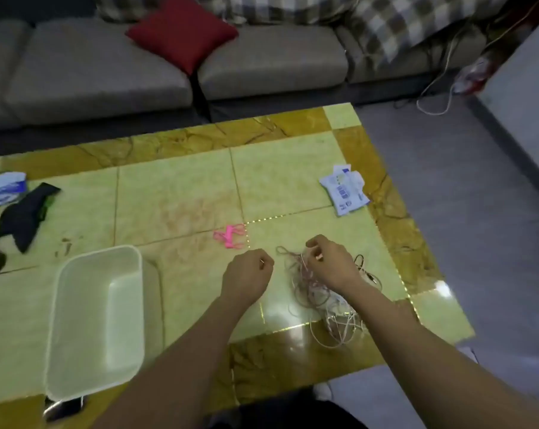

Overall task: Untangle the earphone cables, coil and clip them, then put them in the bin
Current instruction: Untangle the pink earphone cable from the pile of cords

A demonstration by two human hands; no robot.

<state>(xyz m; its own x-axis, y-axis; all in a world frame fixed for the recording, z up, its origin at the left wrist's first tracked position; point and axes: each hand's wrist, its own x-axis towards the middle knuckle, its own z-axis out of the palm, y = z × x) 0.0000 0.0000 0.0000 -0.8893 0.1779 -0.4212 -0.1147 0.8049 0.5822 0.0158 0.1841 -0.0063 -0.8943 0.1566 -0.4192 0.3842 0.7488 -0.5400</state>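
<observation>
The white bin (85,329) is standing left of the left hand (246,275). Both hands are pinching strands of the earphone cables (308,294), which are lying tangled under the right hand (330,263) on the worktop (175,193).

On the counter (181,193) in front of you, the bin (85,320) sits at your near left and the heap of cables (317,298) at your near right, partly under your right hand (330,261). Your left hand (246,274) is between the two. A small bundle (229,236) lies just behind your left hand. A packet (345,188) lies far right, near the counter's edge. A cloth (23,215) and a second packet (2,188) lie far left. Behind the counter stands a sofa (91,72), with a cushion (181,29) on it.
</observation>
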